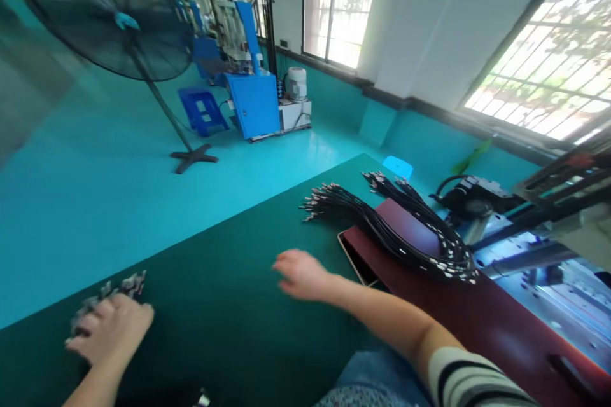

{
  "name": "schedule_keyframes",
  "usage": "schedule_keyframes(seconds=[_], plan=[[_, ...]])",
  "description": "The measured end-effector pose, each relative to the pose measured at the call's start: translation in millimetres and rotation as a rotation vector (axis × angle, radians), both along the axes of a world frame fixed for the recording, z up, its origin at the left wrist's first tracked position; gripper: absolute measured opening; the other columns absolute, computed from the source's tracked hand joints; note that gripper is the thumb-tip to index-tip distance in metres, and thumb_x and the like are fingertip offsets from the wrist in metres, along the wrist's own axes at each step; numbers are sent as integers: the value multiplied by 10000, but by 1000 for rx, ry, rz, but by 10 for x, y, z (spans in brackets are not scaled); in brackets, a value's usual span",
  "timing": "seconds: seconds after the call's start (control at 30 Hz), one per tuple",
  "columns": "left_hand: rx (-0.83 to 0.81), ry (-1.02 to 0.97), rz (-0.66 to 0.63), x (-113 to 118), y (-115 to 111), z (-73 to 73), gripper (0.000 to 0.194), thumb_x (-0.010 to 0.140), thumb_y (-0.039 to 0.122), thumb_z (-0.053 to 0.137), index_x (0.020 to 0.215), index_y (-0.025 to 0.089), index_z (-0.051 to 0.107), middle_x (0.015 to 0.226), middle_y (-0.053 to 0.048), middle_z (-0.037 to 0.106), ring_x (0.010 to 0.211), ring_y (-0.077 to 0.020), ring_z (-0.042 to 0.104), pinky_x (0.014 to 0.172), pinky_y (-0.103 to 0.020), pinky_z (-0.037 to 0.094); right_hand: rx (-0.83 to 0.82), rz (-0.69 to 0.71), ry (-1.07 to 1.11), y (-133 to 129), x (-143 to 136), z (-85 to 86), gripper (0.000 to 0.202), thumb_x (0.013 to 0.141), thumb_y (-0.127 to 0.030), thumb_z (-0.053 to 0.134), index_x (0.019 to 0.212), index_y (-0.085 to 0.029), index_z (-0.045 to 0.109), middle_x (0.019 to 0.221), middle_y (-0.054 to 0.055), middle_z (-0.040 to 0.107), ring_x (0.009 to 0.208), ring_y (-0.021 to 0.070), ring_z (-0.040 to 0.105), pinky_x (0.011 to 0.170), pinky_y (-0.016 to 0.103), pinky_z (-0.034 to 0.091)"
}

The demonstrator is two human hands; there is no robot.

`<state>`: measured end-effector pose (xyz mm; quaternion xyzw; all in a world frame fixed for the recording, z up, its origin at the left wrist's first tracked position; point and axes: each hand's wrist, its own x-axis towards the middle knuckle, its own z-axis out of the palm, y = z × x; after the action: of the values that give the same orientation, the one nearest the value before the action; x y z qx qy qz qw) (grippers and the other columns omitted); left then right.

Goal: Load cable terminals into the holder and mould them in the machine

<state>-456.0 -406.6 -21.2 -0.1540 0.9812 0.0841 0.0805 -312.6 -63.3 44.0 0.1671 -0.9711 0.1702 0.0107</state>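
My left hand [112, 327] is at the lower left, fingers spread over the ends of a bundle of cables with metal tips [134, 282]; the view is blurred there. Over the middle of the green table [214, 305], my right hand [300, 275] has its fingers apart and holds nothing. To its right, a bundle of black cables [377, 226] with light metal ends curves across a dark red board [477, 318]. Another black bundle [417, 203] lies behind it and meets it at the right. A small light tip [203, 399] shows at the bottom edge.
A machine with metal rails [529, 261] stands at the right, beside the board. Beyond the table are a large floor fan [126, 22], a blue stool [203, 111], a blue cabinet [255, 105] and a light blue stool [398, 167]. Windows line the far wall.
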Motion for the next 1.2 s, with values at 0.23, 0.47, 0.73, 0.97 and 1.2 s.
schedule_keyframes(seconds=[0.23,0.47,0.73,0.97,1.2], plan=[[157,366,-197,-124,575,228,457,737,473,399,1152,290,340,1332,-104,377,1204,-366,339,900,-497,333,248,-937,-303,2150,777,102,891,618,-493,695,1300,-67,310,1181,221,508,1036,359,522,800,418,416],[1364,-583,-302,590,2891,358,347,596,337,718,846,143,576,783,-73,629,669,-168,593,587,-248,449,133,-892,-461,2308,812,-75,386,655,-364,624,953,-145,514,908,120,634,839,282,615,612,302,403],[1576,-704,-223,1233,4211,361,234,714,322,636,819,130,556,687,-42,601,530,-110,572,489,-212,439,128,-832,-382,2264,850,-72,314,659,-215,568,951,-142,476,1017,146,602,970,286,570,697,310,390],[1666,-800,-46,1389,4296,373,427,719,497,615,886,120,505,765,-107,638,619,-179,632,572,-284,490,-44,-788,-386,2379,876,159,277,622,-236,585,858,-173,453,819,76,637,734,218,613,553,242,355],[2242,-668,389,1130,4621,745,468,736,549,564,885,107,591,795,-99,647,692,-177,628,619,-273,499,-22,-593,-159,2056,1496,147,300,710,-183,486,1009,-185,474,932,118,634,842,275,603,718,348,432]])
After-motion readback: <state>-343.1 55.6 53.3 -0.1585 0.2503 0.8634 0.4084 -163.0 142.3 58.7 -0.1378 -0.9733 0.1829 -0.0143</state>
